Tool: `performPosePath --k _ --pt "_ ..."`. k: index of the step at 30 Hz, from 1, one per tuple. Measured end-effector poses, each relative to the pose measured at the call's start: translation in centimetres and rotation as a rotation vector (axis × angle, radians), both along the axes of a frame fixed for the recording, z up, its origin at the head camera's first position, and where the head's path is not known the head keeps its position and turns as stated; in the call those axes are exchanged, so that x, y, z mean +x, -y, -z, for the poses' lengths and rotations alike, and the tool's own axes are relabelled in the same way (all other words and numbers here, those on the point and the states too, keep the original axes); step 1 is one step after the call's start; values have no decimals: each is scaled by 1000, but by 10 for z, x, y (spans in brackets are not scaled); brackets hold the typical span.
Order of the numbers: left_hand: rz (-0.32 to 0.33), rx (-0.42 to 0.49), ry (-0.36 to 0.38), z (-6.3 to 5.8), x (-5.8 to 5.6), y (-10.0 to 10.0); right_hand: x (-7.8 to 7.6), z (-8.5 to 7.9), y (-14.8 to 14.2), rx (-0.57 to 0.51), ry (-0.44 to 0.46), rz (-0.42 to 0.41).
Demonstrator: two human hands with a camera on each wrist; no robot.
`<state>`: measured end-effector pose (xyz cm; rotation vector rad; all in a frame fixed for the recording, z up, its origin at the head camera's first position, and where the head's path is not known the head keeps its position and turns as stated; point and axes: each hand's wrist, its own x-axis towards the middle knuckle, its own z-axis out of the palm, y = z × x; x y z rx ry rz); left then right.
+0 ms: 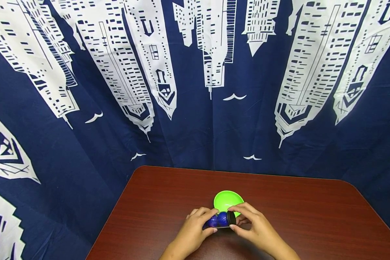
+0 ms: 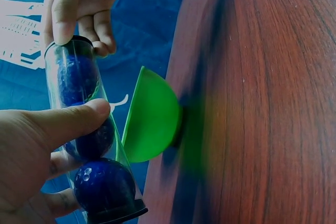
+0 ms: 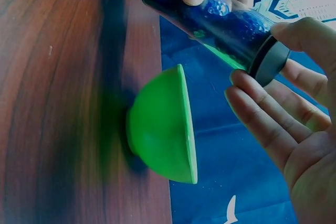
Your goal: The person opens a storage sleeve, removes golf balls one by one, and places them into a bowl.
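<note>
A clear plastic tube [image 2: 122, 156] with black ends holds three dimpled blue golf balls [image 2: 105, 190] in a row. My left hand [image 1: 192, 231] grips the tube around its middle, the thumb lying across the clear wall. At the tube's right end, my right hand [image 1: 259, 226] pinches the black cap [image 3: 272, 62] between thumb and fingers. The cap sits on the tube's end. Just behind the tube in the head view stands a bright green bowl [image 1: 225, 199], upright on the table; tube and hands hide part of its near rim.
The reddish-brown wooden table [image 1: 169, 187] has rounded far corners. Beyond its far and left edges hangs a dark blue curtain [image 1: 195, 144] printed with white buildings and birds.
</note>
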<state>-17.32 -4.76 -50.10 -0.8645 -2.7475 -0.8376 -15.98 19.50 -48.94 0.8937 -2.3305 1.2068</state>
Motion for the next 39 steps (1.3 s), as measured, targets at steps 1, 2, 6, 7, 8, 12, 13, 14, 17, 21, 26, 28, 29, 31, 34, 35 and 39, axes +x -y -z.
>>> performPosePath --k 1,2,6,7,8,12,13,14,17,21,26,28,29,31,34,35,39 --pt "-3 4 1 0 0 0 0 1 0 -4 -9 1" --pt "-6 9 0 -1 0 0 -1 1 1 -10 -15 1" --pt "-26 35 2 0 0 -1 -2 2 0 -33 -40 25" --pt "-30 47 4 0 0 -1 -3 1 0 -42 -39 35" --pt "-30 60 2 0 1 -1 -3 0 -1 -48 -39 44" --pt "-25 112 -18 1 1 0 -4 -2 -5 -62 -36 57" --pt "-21 124 -31 1 1 0 -5 -2 -5 -62 -31 51" --pt "-21 134 -42 2 0 0 -5 -1 -6 -60 -33 49" --pt "-29 165 -69 2 -2 1 -6 1 -7 -58 -51 51" --pt "-48 199 -79 3 -5 2 -7 0 -10 -48 -85 97" --pt "-76 246 -68 6 -9 4 -6 -4 -18 -21 -74 187" --pt "-88 262 -57 6 -10 5 -6 -5 -22 -12 -68 213" --pt "-94 268 -50 7 -10 5 -7 -5 -24 -9 -66 225" --pt "-107 277 -30 8 -11 7 -7 -4 -28 -2 -62 250" --pt "-118 288 14 8 -12 9 -8 -1 -34 19 -55 298" --pt "-120 292 30 7 -11 10 -9 0 -36 31 -48 316" --pt "-130 301 70 6 -11 11 -9 5 -43 103 14 390"
